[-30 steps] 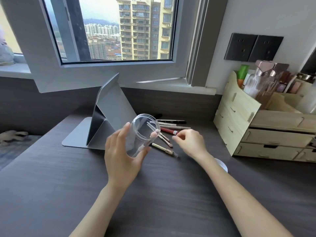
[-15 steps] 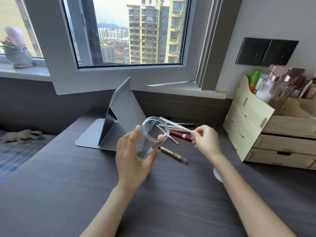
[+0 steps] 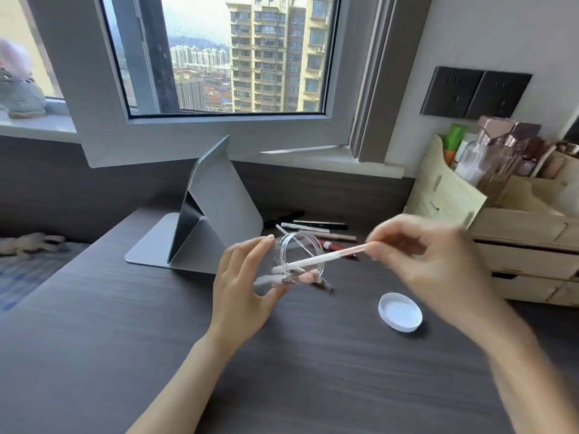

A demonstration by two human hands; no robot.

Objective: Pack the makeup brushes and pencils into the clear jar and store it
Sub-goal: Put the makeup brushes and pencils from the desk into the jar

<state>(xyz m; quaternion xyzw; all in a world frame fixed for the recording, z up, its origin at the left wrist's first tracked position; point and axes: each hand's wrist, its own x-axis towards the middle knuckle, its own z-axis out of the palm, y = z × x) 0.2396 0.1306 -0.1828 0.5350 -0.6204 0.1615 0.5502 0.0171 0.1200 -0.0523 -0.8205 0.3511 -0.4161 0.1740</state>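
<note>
My left hand (image 3: 242, 285) grips the clear jar (image 3: 291, 261), tilted with its mouth toward the right, above the dark desk. My right hand (image 3: 419, 255), blurred, pinches a white and pink makeup brush (image 3: 316, 260) by one end; its white end reaches across the jar's mouth. Several pencils and brushes (image 3: 313, 228) lie on the desk behind the jar, among them a red one (image 3: 333, 245). Another pencil (image 3: 324, 282) lies just below the jar, partly hidden by it.
The jar's white lid (image 3: 400, 312) lies upside down on the desk (image 3: 125, 339) at the right. A grey folded tablet stand (image 3: 213, 211) stands behind my left hand. A wooden drawer organiser (image 3: 507, 233) with bottles fills the right side, under wall sockets (image 3: 474, 92).
My right hand picked a white and pink brush from the pile and carried it toward me to the jar's mouth. The lid, hidden by my arm before, is in view.
</note>
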